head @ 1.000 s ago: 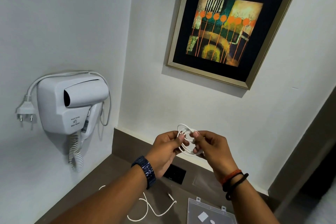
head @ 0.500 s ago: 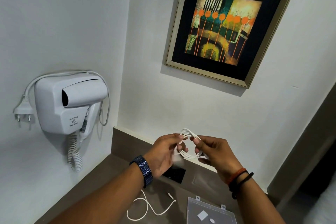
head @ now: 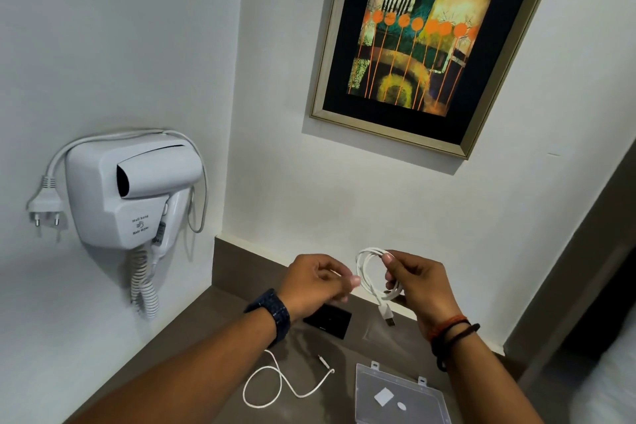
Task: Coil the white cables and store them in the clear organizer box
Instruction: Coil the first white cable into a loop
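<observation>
My right hand point(head: 418, 282) is raised above the counter and holds a coiled white cable point(head: 370, 263). Its USB plug point(head: 388, 315) hangs down from the coil. My left hand point(head: 316, 280) has its fingers pinched at the coil's left edge, and a thin white strand shows between them. A second white cable point(head: 280, 385) lies loose and uncoiled on the brown counter, under my left forearm. The clear organizer box point(head: 364, 377) sits at the bottom, under my right forearm, with two small white pieces in it.
A white wall-mounted hair dryer point(head: 134, 189) with a spiral cord and a dangling plug hangs on the left wall. A framed picture point(head: 423, 45) is on the back wall. A black socket panel point(head: 328, 318) sits on the low upstand behind the counter point(head: 213, 330).
Both hands have dropped lower. My left hand has moved a little left to the coil's edge, so the coil now hangs mainly from my right hand with the USB plug dangling.
</observation>
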`<state>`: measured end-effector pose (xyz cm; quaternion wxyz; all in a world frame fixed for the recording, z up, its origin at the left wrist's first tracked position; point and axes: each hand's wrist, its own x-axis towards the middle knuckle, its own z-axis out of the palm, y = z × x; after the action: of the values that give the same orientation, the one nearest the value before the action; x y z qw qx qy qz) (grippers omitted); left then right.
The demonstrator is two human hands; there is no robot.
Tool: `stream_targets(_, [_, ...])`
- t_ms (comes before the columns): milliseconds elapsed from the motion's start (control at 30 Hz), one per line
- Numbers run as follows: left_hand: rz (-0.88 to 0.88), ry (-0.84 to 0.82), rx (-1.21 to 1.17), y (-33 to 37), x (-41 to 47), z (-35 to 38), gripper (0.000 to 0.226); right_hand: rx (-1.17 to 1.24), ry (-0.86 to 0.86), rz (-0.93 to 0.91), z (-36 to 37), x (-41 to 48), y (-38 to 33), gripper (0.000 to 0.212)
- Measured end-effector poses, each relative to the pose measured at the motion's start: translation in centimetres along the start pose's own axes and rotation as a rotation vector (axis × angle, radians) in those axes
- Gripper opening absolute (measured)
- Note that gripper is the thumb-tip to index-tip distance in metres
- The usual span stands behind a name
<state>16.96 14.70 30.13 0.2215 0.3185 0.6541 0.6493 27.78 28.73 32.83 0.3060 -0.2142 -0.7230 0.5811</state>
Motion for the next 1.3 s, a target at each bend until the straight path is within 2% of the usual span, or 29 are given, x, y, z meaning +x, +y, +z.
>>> stream_targets(100, [-0.108, -0.031, 0.012, -0.2, -0.6, 1.9, 0.043, 0.079, 0.023, 0.007, 0.6, -0.2, -0.2, 0.018])
stream_targets(167, [-0.147, -0.048, 0.002, -0.5, -0.8, 2.9, 0.048, 0.124, 0.018, 0.020, 0.8, -0.3, -0.4, 0.018])
stream_targets(367, [-0.111, -0.031, 0.031, -1.2, -0.6, 4.0, 0.013, 0.161, 0.020, 0.019, 1.0, -0.5, -0.5, 0.016])
stream_targets(500, [-0.020, 0.051, 0.205, -1.7, 0.1, 2.3, 0.023, 0.167, 0.095, 0.061, -0.6, -0.4, -0.3, 0.012])
stream_targets(667, [0.027, 0.171, 0.212, -1.8, 0.3, 2.3, 0.024, 0.227, 0.052, 0.166, -1.0, -0.7, 0.3, 0.016])
stream_targets(767, [-0.054, 0.331, 0.082, -1.9, 0.4, 3.3, 0.023, 0.258, 0.025, 0.202, -0.8, -1.0, 0.4, 0.016])
stream_targets(833, [-0.127, 0.369, 0.017, -2.0, 0.6, 4.0, 0.015, 0.283, 0.021, 0.223, -0.9, -1.1, 0.6, 0.016])
stream_targets(933, [-0.190, 0.364, -0.140, -2.2, 0.2, 5.5, 0.010, 0.285, 0.041, 0.229, -1.1, -1.3, 1.1, 0.015])
stream_targets(1033, [-0.149, 0.360, -0.237, -2.5, -0.2, 6.6, 0.008, 0.264, 0.049, 0.247, -1.4, -1.8, 2.2, 0.015])
stream_targets(1167, [-0.145, 0.220, -0.182, -3.3, -0.5, 7.2, 0.026, 0.265, 0.033, 0.315, -2.4, -2.4, 4.0, 0.015])
stream_targets(1300, [-0.202, 0.182, -0.104, -5.3, -0.7, 8.1, 0.020, 0.222, 0.028, 0.369, -3.3, -2.8, 6.7, 0.015])
